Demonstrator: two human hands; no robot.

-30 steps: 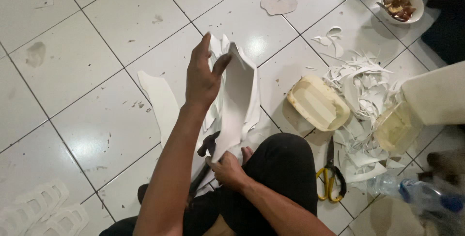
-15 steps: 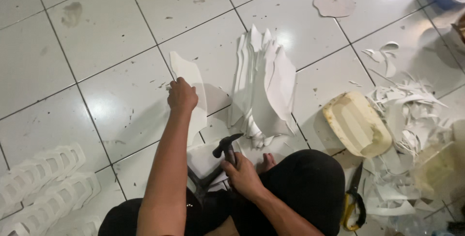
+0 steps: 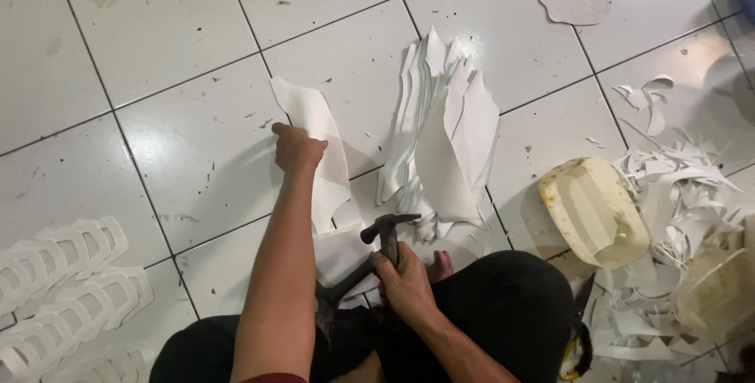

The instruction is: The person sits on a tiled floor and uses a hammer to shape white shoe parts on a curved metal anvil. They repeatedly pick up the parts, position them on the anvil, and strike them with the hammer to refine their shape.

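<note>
My left hand is closed on the edge of a white cut sheet that lies flat on the tiled floor. My right hand grips the handle of a dark hammer just above my knee, its head pointing left and right. A fanned stack of white cut pieces lies on the floor to the right of the sheet, apart from both hands.
A cream plastic tub lies on its side at the right, beside a heap of white offcuts. Rows of white cut-out strips sit at the lower left. Yellow-handled scissors poke out by my right leg.
My left hand let go of the stack of white pieces, which now lies on the floor, and moved left onto the single sheet. My right hand took up the hammer.
</note>
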